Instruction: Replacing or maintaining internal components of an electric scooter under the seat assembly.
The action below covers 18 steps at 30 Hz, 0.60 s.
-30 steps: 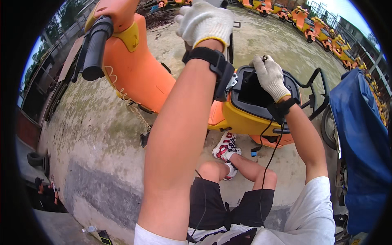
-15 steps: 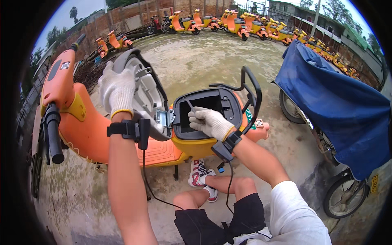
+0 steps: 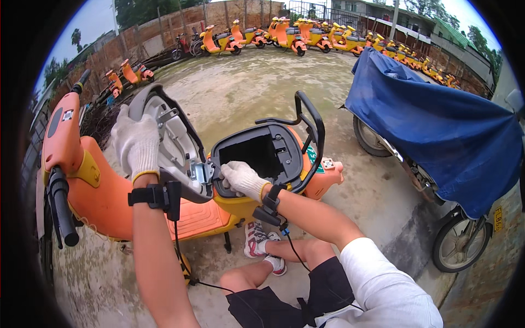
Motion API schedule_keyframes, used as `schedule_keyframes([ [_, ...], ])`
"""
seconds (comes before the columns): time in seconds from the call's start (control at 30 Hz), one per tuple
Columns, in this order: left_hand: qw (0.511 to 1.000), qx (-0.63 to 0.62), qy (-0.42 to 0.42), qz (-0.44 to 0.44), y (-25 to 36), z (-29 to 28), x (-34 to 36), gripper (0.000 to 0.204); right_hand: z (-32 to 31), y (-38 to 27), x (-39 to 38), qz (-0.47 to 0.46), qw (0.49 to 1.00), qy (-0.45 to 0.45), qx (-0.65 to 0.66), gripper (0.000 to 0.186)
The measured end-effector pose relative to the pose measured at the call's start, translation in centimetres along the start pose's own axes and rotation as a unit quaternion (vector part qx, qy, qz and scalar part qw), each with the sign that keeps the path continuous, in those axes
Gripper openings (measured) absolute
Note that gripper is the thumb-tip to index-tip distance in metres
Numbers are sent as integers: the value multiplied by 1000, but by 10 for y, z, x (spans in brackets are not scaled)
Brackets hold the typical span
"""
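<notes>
An orange and yellow scooter (image 3: 101, 188) stands across in front of me with its seat (image 3: 180, 128) tipped up. My left hand (image 3: 136, 143), in a white knit glove, grips the raised seat by its outer edge. At the seat's base sits a metal hinge (image 3: 202, 172). Behind it the storage compartment (image 3: 295, 158) lies open, its inside dark. My right hand (image 3: 243, 177), gloved too, is closed at the compartment's near left rim, close beside the hinge. What its fingers hold, if anything, is hidden by the glove.
A black grab rail (image 3: 317, 131) rises behind the compartment. On the right stands a motorbike under a blue cover (image 3: 426, 126). Several orange and yellow scooters (image 3: 284, 35) line the far wall. Cables run from both wrist straps (image 3: 158, 195) past my legs.
My right hand has moved from over the compartment opening to its near left rim. The slim grey tool seen in it earlier no longer shows. My left hand stays on the seat; the view has shifted.
</notes>
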State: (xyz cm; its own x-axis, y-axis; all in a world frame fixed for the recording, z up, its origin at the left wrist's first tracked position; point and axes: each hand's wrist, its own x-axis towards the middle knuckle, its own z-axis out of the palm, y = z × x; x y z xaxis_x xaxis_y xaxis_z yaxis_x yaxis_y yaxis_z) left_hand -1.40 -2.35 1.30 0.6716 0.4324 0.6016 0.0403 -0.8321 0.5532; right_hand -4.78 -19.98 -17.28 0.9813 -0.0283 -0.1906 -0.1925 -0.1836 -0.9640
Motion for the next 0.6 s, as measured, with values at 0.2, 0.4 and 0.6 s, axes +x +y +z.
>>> schedule_keyframes([
  [0.2,999,-9,-23,-27,2,-9,-3,62,18,-17,20,-23,994,3,-103,36],
  [0.4,999,-23,-10,-32,-6,-6,1,62,29,-15,32,17,997,0,-80,36],
  [0.6,1000,-26,12,0,0,-1,-6,60,43,-11,39,37,996,26,-74,39],
])
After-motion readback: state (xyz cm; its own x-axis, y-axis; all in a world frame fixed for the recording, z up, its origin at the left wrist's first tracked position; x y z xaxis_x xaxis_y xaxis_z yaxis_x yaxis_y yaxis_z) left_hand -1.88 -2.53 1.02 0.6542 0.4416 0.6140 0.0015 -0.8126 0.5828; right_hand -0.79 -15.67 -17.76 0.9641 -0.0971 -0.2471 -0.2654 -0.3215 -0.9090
